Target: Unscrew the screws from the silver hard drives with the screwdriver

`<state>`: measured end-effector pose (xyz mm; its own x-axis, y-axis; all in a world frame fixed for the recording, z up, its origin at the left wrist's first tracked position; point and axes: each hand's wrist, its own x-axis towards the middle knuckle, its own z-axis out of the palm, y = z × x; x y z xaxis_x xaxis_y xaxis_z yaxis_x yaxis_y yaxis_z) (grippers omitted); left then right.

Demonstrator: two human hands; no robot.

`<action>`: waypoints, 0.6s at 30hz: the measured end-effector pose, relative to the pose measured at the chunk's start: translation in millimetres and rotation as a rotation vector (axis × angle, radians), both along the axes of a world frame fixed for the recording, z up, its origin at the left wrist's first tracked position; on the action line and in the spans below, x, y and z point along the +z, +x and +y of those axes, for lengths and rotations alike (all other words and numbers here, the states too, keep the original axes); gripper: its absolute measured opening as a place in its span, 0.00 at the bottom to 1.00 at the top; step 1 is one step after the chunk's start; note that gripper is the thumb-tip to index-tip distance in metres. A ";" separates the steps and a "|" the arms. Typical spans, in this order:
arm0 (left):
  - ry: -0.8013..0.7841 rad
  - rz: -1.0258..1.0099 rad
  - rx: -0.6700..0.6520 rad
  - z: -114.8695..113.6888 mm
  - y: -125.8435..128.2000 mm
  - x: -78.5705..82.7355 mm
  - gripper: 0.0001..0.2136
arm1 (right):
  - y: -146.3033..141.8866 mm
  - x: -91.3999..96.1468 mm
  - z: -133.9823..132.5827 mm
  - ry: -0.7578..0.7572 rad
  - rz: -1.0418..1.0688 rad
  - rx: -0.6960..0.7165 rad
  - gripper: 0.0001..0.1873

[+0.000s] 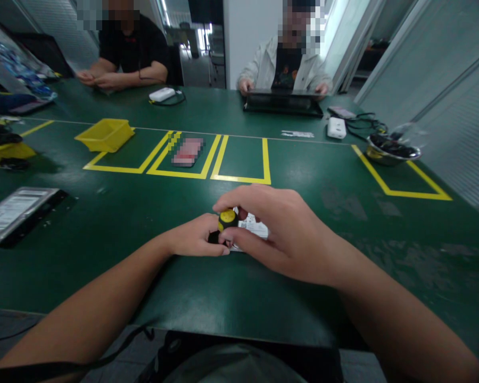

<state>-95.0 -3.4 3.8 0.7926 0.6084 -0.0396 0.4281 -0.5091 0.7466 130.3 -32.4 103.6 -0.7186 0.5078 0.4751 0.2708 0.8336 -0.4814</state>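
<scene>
We are in what looks like an office room used as a workshop: our green bench carries yellow tape outlines, a yellow bin and a yellow-and-black tool handle, while pale partition walls and a doorway surround us.

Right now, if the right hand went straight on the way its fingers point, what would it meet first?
Most likely the left hand, just to the left of the yellow-and-black tool handle in the right hand. Their heights are hard to compare, so it might pass above.
</scene>
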 end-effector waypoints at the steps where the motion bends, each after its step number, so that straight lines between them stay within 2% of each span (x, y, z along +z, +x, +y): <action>1: 0.012 0.010 0.014 -1.2 -0.2 -0.9 0.11 | 1.1 0.9 0.2 -0.014 0.001 0.019 0.11; 6: 0.047 -0.021 0.031 -3.3 -0.4 -5.4 0.11 | 4.0 4.4 0.1 -0.044 0.012 0.119 0.17; 14: 0.084 0.000 -0.028 3.3 -0.2 -0.2 0.13 | 0.2 3.5 0.7 0.024 0.003 0.022 0.09; 18: 0.065 0.015 0.006 -0.6 0.1 -1.7 0.11 | 2.2 5.1 1.5 -0.002 0.017 0.079 0.10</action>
<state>-94.9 -4.0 2.0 0.7884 0.6150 -0.0113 0.4421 -0.5537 0.7057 132.5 -30.9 108.7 -0.7486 0.4505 0.4864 0.1958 0.8512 -0.4870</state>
